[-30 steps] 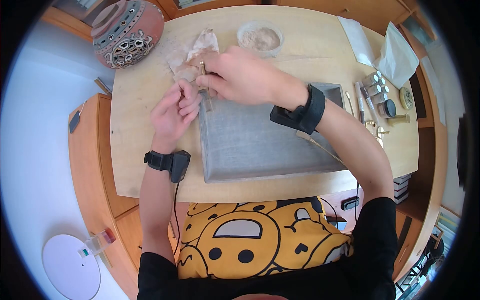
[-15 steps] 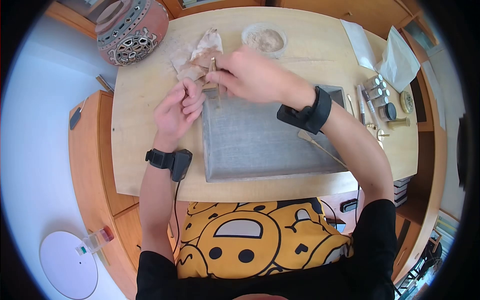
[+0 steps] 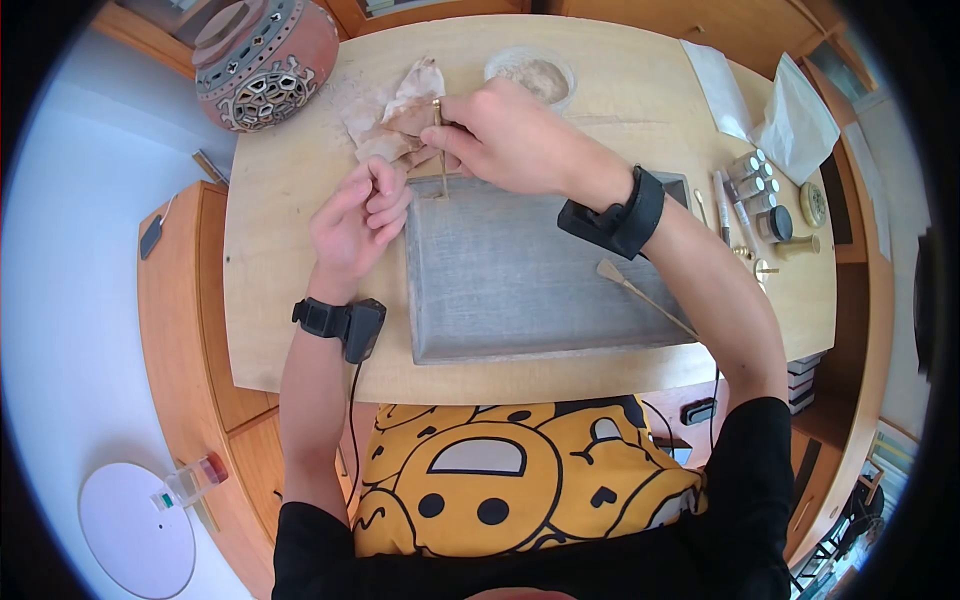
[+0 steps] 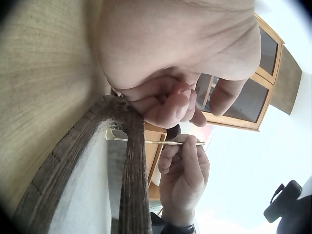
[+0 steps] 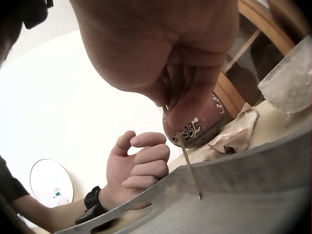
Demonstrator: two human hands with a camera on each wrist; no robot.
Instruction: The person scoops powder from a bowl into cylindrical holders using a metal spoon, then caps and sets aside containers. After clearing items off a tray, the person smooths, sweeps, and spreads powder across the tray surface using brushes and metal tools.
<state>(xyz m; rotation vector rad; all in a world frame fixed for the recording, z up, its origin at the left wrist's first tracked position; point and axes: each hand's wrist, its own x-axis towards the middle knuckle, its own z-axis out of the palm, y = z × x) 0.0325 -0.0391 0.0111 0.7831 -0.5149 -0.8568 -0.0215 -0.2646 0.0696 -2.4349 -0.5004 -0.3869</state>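
A thin brass tool (image 3: 444, 176) is pinched between the thumb and fingers of my right hand (image 3: 525, 145). Its flat lower tip stands inside the grey tray (image 3: 520, 275), by the far left corner, as the tool (image 5: 189, 168) also shows in the right wrist view. Beside that corner my left hand (image 3: 355, 228) is raised palm up, fingers loosely curled, holding nothing. In the left wrist view the dark tray rim (image 4: 134, 185) passes just below this hand (image 4: 180, 46). A small brush (image 3: 640, 290) lies across the tray's right part.
Behind the hands lie a stained crumpled cloth (image 3: 412, 105) and a clear bowl of powder (image 3: 540, 75). A patterned pot (image 3: 270, 70) stands at the back left. Small jars (image 3: 750, 188), pens, brass pieces and a white bag (image 3: 797, 115) are on the right.
My right hand has moved the tool a little to the right along the tray's far edge, and the tool looks more upright. My left hand has hardly moved.
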